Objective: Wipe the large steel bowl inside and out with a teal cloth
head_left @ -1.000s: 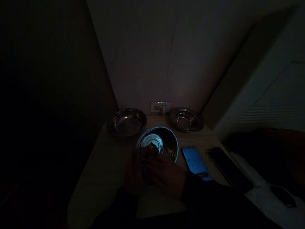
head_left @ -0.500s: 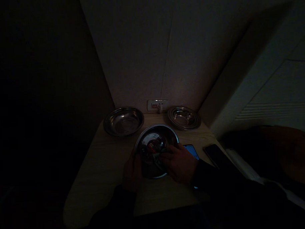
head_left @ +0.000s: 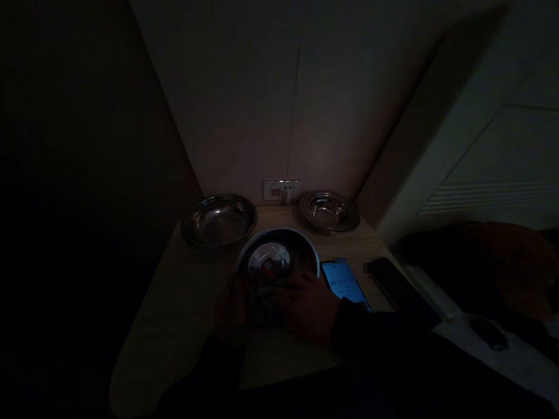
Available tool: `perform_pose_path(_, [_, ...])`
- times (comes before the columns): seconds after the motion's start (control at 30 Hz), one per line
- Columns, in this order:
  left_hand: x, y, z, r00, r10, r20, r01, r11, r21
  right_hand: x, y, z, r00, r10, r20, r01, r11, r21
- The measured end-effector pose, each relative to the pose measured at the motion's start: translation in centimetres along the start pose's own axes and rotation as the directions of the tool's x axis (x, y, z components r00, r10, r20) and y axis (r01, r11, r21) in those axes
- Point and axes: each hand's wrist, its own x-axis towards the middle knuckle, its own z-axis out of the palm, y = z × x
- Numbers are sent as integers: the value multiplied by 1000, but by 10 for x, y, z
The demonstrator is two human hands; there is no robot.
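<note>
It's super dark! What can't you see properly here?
All in the head view:
The grip of the left hand: too dark to tell if it holds the metal bowl.
Whatever lies under the right hand: covered by that hand and shadow.
Print on the small red-and-dark thing in the bowl: too small and dim.
Most words on the lit phone: too small and blurred.

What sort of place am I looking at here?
Perhaps a corner of a dim room in a home, though the dark hides much: a wood-look table stands by a wall socket, bearing metal bowls and a lit phone.
</note>
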Motion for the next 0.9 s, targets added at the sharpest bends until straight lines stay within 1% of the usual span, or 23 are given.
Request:
perform_pose_path(0.07, [-2, 6, 2, 999, -12, 43, 15, 998, -64, -9, 14, -11, 998, 22, 63, -15, 994, -108])
perform_pose_path(0.13, [-3, 10, 2, 998, -23, 61, 28, 995, -94, -13, 20, -14, 996, 44, 73, -32, 988, -153])
perform_pose_path(0.17, [-3, 11, 2, 998, -32, 57, 37, 995, -95, -13, 18, -12, 997, 50, 61, -41, 989, -144])
perform_pose_path(0.23, [-4, 12, 0, 998, -41, 40, 44, 995, -88, -9, 7, -1, 999, 46, 1, -46, 997, -64])
perform_pose_path(0.3, [-4, 11, -2, 998, -43, 50, 47, 996, -76, -3, -11, 14, 995, 36, -94, -30, 997, 70])
perform_pose_path(0.37, [-3, 9, -5, 996, -68, 55, 72, 995, -64, 4, -27, 26, 983, 45, -179, -10, 982, 191])
perform_pose_path(0.43, [-3, 7, -6, 995, -92, 38, 95, 993, -72, 7, -34, 30, 976, 54, -211, -5, 974, 226])
perform_pose_path(0.5, [-2, 5, -7, 997, -70, 39, 74, 992, -104, 5, -29, 27, 984, 31, -177, -2, 987, 161])
perform_pose_path(0.6, [-1, 2, -5, 998, -25, 55, 32, 992, -124, -6, -5, 11, 998, -26, -55, 26, 1000, -14])
perform_pose_path(0.7, [-1, 3, -3, 998, -2, 60, 9, 992, -124, -18, 15, -5, 1000, -16, 17, 18, 990, -138])
perform_pose_path(0.73, [-1, 5, -3, 998, 3, 64, 6, 991, -134, -20, 17, -8, 1000, -12, 28, 16, 989, -150])
perform_pose_path(0.8, [-2, 11, -4, 998, -5, 58, 14, 987, -161, -22, 13, -9, 998, -34, 45, 39, 991, -128])
perform_pose_path(0.9, [-2, 20, -6, 997, -74, 18, 77, 978, -194, -20, -2, -1, 995, -93, 16, 94, 993, -65])
